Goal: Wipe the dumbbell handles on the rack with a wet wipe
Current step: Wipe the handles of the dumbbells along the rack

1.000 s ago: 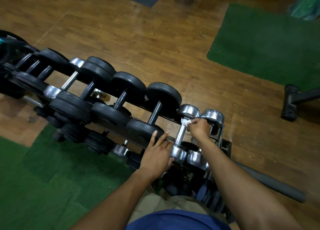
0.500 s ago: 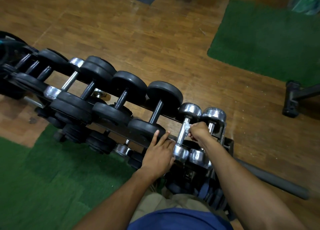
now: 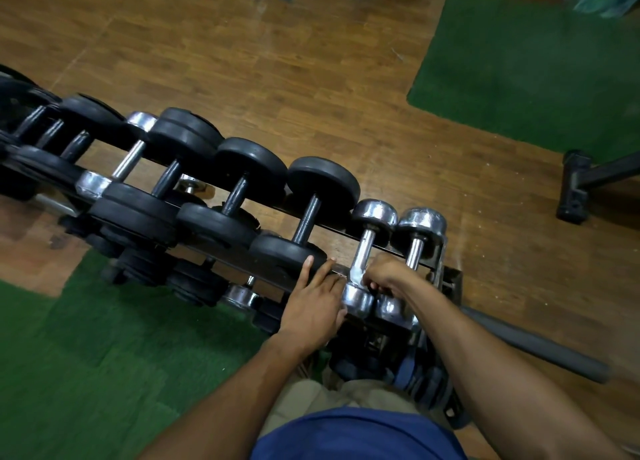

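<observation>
While our right hand (image 3: 388,274) gripped the wipe (image 3: 356,275) around the chrome dumbbell (image 3: 366,251) handle's near end, our left hand (image 3: 313,303) lay flat, fingers straight, just left. Best to keep the wrap tight and twist per stroke.

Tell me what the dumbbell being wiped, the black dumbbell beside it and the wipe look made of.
Small shiny silver dumbbell: looks like chromed steel, given its mirror-like highlights.
Big black round-plate dumbbell: matte heads, probably rubber or painted iron; dark metal handle.
White wet wipe: thin, crumpled, likely fabric-like tissue, wrapped on the handle by the right hand.
</observation>
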{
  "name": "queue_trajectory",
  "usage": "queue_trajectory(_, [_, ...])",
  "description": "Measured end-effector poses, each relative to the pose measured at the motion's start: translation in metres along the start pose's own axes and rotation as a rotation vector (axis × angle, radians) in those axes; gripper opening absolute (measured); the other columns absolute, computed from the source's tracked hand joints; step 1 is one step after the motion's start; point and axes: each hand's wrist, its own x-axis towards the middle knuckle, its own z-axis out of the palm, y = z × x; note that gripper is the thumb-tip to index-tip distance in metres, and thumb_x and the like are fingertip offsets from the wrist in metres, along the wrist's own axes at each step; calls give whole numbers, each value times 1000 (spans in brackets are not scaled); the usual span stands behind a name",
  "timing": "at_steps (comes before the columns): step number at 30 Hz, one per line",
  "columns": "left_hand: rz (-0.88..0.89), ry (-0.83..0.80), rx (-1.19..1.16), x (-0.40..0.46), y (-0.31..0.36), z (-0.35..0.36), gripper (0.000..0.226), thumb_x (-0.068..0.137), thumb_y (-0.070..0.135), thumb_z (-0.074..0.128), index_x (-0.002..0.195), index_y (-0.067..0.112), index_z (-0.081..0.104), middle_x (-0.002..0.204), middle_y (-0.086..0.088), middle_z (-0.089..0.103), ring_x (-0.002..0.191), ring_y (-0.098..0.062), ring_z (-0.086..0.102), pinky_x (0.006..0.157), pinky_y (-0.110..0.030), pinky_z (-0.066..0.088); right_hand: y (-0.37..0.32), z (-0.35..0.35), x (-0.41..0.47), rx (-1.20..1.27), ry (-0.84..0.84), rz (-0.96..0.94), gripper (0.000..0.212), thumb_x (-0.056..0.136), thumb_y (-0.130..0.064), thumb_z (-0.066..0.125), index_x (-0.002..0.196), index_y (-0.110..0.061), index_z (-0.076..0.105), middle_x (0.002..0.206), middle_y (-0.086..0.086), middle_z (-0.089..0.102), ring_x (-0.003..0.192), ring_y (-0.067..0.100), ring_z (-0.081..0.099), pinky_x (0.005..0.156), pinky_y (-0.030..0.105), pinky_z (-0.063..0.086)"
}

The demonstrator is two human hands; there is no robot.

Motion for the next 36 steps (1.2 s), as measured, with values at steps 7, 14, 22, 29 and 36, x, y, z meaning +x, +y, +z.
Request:
queue_trajectory(7, [-10,3,-3,0,1,-1,61,100,46,50,152,15,40,156,-1,46,158,-18,1,119,-49,-27,-10,9,-16,-329,188,-169,7,80,-13,68,85,-10,64,92,11,71,86,28,68,64,27,46])
queue_trajectory(14, [-15,-3,9,1,0,1,62,99,48,51,152,16,42,156,-1,47,158,-18,1,118,-49,-28,1,25,-1,153,165,-13,15,74,7,61,81,-3,70,71,14,70,56,21,65,47,21,44])
queue_trajectory(22, [-2,-5,19,0,2,0,64,99,48,48,153,14,39,157,-3,44,158,-20,-1,113,-48,-34,-12,7,13,415,-64,219,32,96,-2,20,78,-10,45,44,3,41,32,8,32,34,11,25])
queue_trajectory(29, [20,3,14,-1,-3,1,59,102,42,46,152,12,39,159,-3,43,158,-21,0,115,-48,-32,5,-4,29,545,-251,231,24,88,5,31,93,-12,48,53,3,44,40,9,40,35,17,31])
queue_trajectory(36, [26,26,6,0,-4,5,58,102,43,48,151,12,43,156,-4,47,158,-21,3,117,-49,-31,-12,-19,4,-80,-59,-14,17,83,3,54,75,5,69,64,16,73,51,24,67,49,30,52])
